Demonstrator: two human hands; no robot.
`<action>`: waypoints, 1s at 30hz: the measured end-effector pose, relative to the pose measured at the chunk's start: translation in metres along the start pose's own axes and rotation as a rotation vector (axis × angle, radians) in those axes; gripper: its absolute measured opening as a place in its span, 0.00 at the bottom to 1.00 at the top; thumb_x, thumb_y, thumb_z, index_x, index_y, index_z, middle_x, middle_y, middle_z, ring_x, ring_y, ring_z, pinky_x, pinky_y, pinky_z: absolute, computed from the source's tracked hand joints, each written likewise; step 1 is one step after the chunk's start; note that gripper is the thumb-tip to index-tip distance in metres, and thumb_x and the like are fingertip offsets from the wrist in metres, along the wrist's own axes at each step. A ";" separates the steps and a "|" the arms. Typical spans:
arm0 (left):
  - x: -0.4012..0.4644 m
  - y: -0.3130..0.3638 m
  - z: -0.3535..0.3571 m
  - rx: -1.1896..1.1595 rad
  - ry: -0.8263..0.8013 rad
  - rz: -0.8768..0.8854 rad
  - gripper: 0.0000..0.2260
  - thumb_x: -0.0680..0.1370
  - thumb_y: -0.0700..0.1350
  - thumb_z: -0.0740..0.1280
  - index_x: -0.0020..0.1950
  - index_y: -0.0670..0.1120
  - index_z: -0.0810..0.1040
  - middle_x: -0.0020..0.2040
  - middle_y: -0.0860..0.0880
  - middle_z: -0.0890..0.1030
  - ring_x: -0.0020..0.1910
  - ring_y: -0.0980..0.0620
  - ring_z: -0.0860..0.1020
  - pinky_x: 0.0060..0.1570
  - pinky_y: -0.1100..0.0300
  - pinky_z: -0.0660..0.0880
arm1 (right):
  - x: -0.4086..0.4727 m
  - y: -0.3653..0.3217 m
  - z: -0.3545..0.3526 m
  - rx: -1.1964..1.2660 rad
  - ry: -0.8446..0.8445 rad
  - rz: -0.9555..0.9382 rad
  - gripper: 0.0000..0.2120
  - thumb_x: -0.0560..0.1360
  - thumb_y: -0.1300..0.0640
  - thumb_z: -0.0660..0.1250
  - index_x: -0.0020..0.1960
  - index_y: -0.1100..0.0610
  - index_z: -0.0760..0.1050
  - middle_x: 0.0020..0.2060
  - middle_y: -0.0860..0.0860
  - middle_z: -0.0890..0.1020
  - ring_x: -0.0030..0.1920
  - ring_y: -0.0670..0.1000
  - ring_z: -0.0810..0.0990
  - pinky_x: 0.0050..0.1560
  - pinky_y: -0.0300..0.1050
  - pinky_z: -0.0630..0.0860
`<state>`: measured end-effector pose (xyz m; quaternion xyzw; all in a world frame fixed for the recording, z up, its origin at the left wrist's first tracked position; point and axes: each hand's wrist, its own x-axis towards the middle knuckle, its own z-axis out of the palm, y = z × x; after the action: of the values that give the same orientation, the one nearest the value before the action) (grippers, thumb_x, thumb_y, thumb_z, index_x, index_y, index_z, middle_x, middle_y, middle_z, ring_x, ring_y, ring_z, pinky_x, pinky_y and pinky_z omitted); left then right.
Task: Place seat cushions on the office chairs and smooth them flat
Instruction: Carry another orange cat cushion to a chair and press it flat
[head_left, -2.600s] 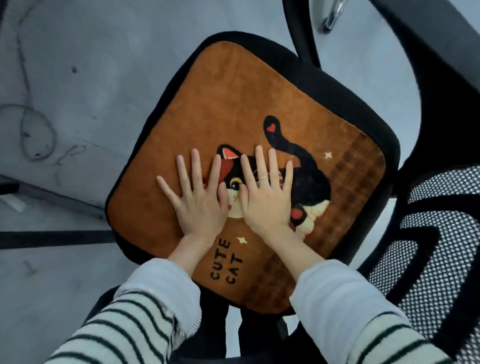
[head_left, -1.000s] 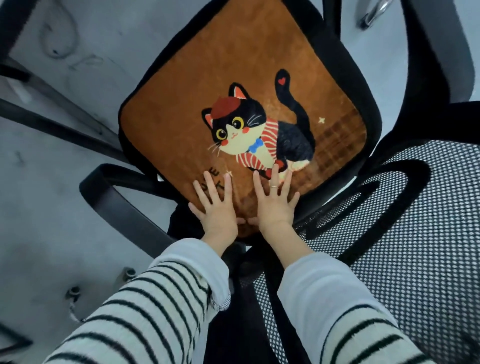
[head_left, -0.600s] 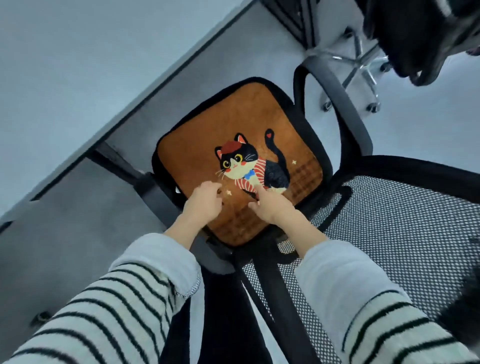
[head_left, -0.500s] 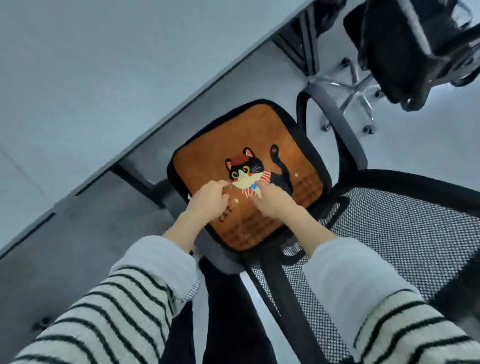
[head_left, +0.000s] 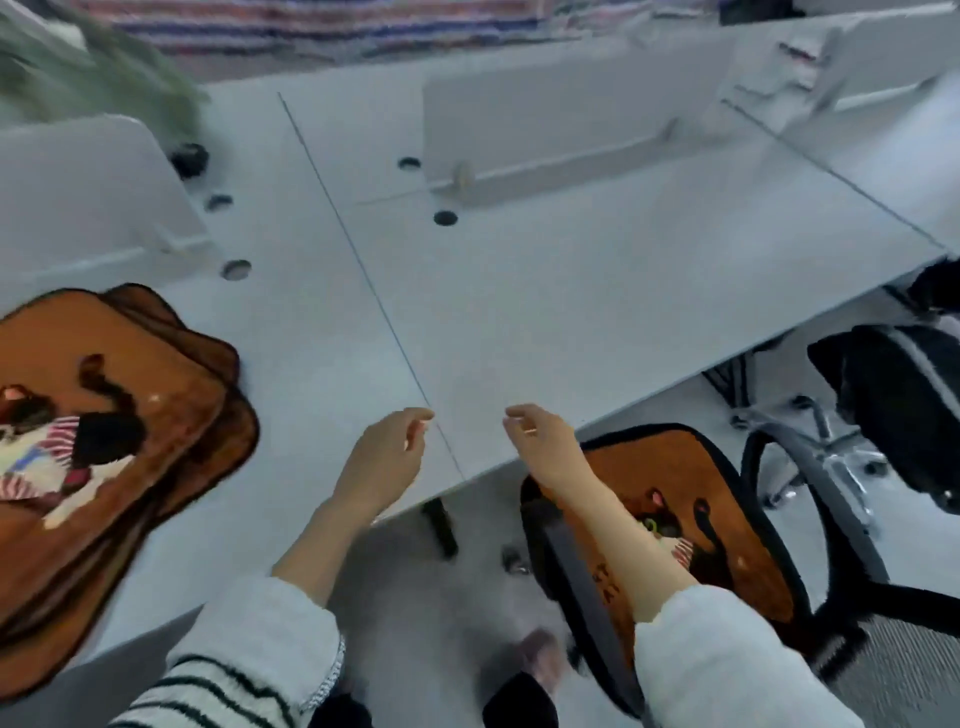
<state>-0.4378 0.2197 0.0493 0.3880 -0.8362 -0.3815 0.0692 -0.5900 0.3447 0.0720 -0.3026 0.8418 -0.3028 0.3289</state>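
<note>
My left hand (head_left: 382, 457) and right hand (head_left: 543, 441) hang raised in front of me, near each other but apart, both empty, fingers loosely curled and relaxed. My forearms are bare, striped sleeves pushed back toward the elbows.

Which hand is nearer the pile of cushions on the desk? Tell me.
Left. The left hand hovers over the desk edge, just right of the pile of cushions. The right hand is farther right, above the cushioned chair.
</note>
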 end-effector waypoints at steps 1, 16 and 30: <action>-0.004 -0.024 -0.027 0.007 0.022 -0.014 0.13 0.81 0.44 0.57 0.63 0.47 0.76 0.60 0.50 0.78 0.57 0.49 0.77 0.58 0.60 0.70 | 0.004 -0.025 0.023 -0.016 -0.020 -0.016 0.16 0.80 0.53 0.59 0.65 0.57 0.73 0.58 0.56 0.80 0.59 0.55 0.78 0.58 0.45 0.71; -0.109 -0.313 -0.208 0.191 0.029 -0.767 0.24 0.82 0.55 0.49 0.77 0.55 0.49 0.78 0.48 0.42 0.77 0.44 0.42 0.70 0.34 0.47 | 0.040 -0.225 0.287 -0.263 -0.331 -0.222 0.27 0.79 0.52 0.60 0.75 0.60 0.59 0.71 0.57 0.66 0.72 0.56 0.65 0.71 0.49 0.63; -0.135 -0.351 -0.191 0.281 0.237 -0.721 0.23 0.81 0.57 0.52 0.76 0.60 0.52 0.78 0.46 0.43 0.76 0.41 0.40 0.70 0.35 0.43 | 0.129 -0.252 0.332 -0.730 -0.218 -0.048 0.32 0.78 0.46 0.58 0.75 0.59 0.53 0.71 0.62 0.63 0.69 0.64 0.63 0.67 0.60 0.64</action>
<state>-0.0572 0.0598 -0.0354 0.7034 -0.6766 -0.2159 -0.0271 -0.3448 -0.0094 0.0037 -0.4497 0.8471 0.0434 0.2798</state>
